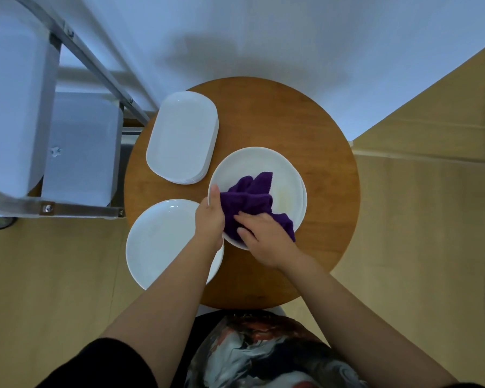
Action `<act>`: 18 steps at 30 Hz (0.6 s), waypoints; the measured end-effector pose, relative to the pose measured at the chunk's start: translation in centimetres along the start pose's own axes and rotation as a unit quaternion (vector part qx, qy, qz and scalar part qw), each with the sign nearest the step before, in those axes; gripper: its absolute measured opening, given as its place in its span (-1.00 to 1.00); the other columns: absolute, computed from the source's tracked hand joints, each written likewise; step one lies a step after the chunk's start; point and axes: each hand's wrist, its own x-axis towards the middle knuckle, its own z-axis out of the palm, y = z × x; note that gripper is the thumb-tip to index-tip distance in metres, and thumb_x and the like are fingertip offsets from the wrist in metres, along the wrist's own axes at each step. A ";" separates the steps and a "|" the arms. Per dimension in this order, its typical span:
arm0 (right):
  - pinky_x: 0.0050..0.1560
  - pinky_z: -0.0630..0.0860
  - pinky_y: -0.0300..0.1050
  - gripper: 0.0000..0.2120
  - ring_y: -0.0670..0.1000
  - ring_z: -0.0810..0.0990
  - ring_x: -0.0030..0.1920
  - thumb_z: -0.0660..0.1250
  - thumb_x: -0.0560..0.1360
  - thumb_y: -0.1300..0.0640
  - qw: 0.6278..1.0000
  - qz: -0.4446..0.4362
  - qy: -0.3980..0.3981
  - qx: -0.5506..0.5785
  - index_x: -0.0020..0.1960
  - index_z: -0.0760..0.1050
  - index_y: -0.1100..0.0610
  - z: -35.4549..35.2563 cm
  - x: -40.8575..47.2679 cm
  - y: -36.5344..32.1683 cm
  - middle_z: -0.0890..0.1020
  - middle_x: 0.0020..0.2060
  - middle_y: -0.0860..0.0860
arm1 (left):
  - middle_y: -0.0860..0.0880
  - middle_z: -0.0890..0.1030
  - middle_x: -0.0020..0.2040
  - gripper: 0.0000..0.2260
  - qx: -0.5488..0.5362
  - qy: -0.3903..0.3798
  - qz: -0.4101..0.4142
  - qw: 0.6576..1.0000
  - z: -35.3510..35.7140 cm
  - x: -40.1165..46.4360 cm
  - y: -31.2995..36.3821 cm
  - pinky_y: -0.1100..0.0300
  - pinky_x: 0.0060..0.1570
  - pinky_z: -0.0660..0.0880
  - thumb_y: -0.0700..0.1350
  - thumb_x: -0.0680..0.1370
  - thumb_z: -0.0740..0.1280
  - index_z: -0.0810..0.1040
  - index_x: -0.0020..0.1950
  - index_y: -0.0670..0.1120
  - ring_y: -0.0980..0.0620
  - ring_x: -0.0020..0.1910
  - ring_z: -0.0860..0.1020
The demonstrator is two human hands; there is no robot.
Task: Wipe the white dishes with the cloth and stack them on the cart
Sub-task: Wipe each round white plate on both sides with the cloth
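A purple cloth (252,204) lies bunched inside a round white plate (263,163) that sits near the middle of the round wooden table (305,121), on top of at least one more plate whose rim shows at its right side. The right hand (266,239) rests on the near part of the cloth with its fingers fairly straight, pressing it down into the plate. The left hand (210,217) grips the plate's left rim, thumb laid over the edge and the fingers hidden beneath. At the table's near-left edge, just beside this plate, sits a second stack of round plates (157,242), partly covered by the left forearm. Toward the far-left edge lies a stack of rectangular dishes (182,135) with rounded corners, close to the wiped plate but apart from it. Off the table's left side stands a metal-framed cart (79,210) with pale shelves.
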 end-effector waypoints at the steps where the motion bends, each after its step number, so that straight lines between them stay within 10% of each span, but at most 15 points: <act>1: 0.34 0.21 -0.07 -0.61 0.00 0.30 0.35 0.07 0.62 0.03 0.996 -0.024 0.022 -0.077 0.44 0.29 0.00 -0.2 0.0 0.2 0.40 0.38 -0.07 | 0.05 0.57 -0.13 -0.69 -0.013 -0.006 -0.012 1.000 -0.1 -0.1 0.0 0.31 -0.29 0.48 0.18 0.64 -0.03 0.44 -0.08 0.12 0.07 -0.12 0.55; 8: 0.32 -0.53 -0.05 -0.51 0.06 -0.11 0.52 -0.08 0.65 -0.05 0.897 -0.261 -0.076 -0.348 0.53 -0.07 -0.01 -2.4 -1.8 1.2 0.10 0.52 -0.06 | -0.01 0.71 -0.26 -0.40 -0.104 -0.081 -0.137 0.982 -1.9 -2.2 1.3 0.19 -0.42 0.57 0.39 0.52 -0.07 0.58 -0.05 0.00 -0.04 -0.14 0.65; 13: 0.39 -0.28 0.15 -0.50 0.18 0.12 0.49 0.09 0.60 -0.09 0.839 -0.349 -0.024 -0.417 0.50 0.13 0.00 -5.5 -2.1 -1.9 0.29 0.46 0.01 | -0.05 0.71 -0.20 -0.32 -0.092 -0.183 -0.154 0.967 -3.5 -4.1 4.0 0.15 -0.43 0.57 0.46 0.47 -0.09 0.69 -0.19 0.06 -0.01 -0.25 0.69; 18: 0.39 -0.13 0.21 -0.57 0.19 0.24 0.44 0.12 0.59 -0.04 0.825 -0.391 0.004 -0.409 0.44 0.30 -0.02 -8.6 -2.1 -5.7 0.42 0.38 0.01 | -0.08 0.70 -0.04 -0.39 -0.087 -0.204 -0.108 0.969 -5.7 -6.1 6.6 0.03 -0.13 0.59 0.42 0.50 -0.07 0.61 0.08 0.09 -0.10 0.03 0.63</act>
